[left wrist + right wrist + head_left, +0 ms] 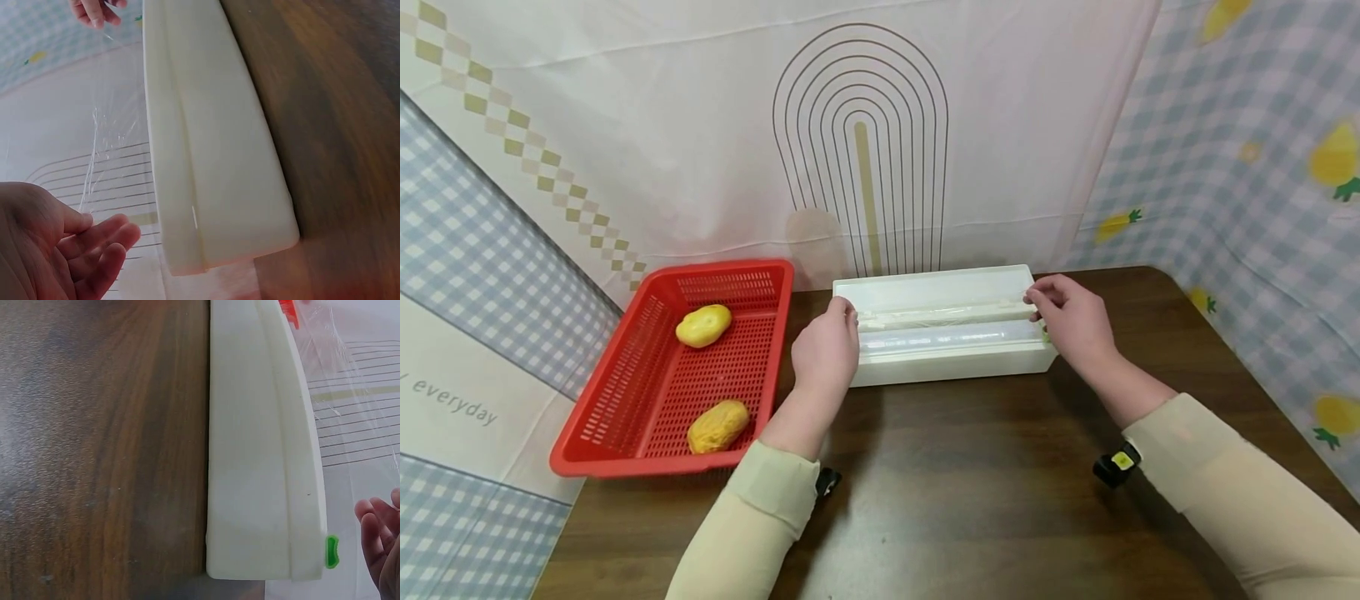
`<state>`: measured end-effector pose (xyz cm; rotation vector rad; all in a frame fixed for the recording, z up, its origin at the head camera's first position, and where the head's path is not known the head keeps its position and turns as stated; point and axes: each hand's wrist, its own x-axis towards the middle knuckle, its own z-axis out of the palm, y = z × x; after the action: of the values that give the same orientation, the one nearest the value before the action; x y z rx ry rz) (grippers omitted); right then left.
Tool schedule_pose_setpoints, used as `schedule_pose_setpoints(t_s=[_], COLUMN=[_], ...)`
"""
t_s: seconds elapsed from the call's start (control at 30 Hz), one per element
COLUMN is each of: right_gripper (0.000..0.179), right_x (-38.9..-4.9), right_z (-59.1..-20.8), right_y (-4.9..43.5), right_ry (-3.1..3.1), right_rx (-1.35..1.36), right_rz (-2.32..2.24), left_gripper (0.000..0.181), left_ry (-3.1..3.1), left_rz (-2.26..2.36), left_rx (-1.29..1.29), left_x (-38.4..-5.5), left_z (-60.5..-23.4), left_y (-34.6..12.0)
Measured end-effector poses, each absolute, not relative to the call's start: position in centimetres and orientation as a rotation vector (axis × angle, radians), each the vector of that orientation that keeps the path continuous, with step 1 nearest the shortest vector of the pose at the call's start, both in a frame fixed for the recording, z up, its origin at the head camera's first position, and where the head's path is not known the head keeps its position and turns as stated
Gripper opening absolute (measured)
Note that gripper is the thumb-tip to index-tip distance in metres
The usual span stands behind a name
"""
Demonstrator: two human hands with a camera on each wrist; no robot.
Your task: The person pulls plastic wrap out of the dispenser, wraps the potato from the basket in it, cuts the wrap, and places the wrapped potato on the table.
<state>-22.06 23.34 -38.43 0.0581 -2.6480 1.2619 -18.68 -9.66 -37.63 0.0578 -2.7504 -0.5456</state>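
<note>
A white cling film dispenser box [955, 367] stands on the table with its lid [925, 292] raised at the back. Inside lies a roll of clear film [943, 337]. A thin sheet of cling film [94, 144] stretches up from the box between both hands. At the box's left end, my left hand [826, 346] pinches one edge of the film between thumb and forefinger. Over the right end, my right hand [1070, 317] pinches the film's other side. A green slider [332, 552] shows at the box's right end.
Left of the box is a red plastic basket [781, 333]. It holds a yellow, lumpy fruit or vegetable [703, 325] and a darker, wrinkled yellow one [718, 427]. A patterned cloth [715, 167] hangs behind the brown wooden table [970, 483].
</note>
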Motion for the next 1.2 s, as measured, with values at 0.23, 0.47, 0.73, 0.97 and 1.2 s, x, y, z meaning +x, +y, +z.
schedule_pose_setpoints(t_s=[0.23, 0.47, 0.73, 0.97, 1.2], right_gripper=[0.027, 0.029, 0.031, 0.031, 0.028], right_x=[-22.5, -22.7, -22.9, -23.0, -23.3], right_z=[-38.0, -37.5, -37.1, -36.8, -36.5], right_y=[23.0, 22.9, 22.8, 22.8, 22.5], right_ry=[-2.611, -2.602, -2.541, -2.518, -2.461], right_rx=[0.037, -0.006, -0.044, -0.061, -0.063], right_rz=[1.312, 1.343, 1.418, 1.413, 1.45], left_gripper=[0.014, 0.017, 0.018, 0.018, 0.016], left_ry=[-2.711, -2.725, -2.699, -2.677, -2.659], left_rz=[-0.601, -0.669, -0.689, -0.678, -0.684], left_rx=[0.072, 0.103, 0.123, 0.121, 0.12], left_x=[-19.0, -19.3, -19.3, -19.3, -19.4], left_z=[-37.2, -36.6, -36.2, -35.8, -35.3], left_y=[-9.5, -9.5, -9.8, -9.8, -9.9])
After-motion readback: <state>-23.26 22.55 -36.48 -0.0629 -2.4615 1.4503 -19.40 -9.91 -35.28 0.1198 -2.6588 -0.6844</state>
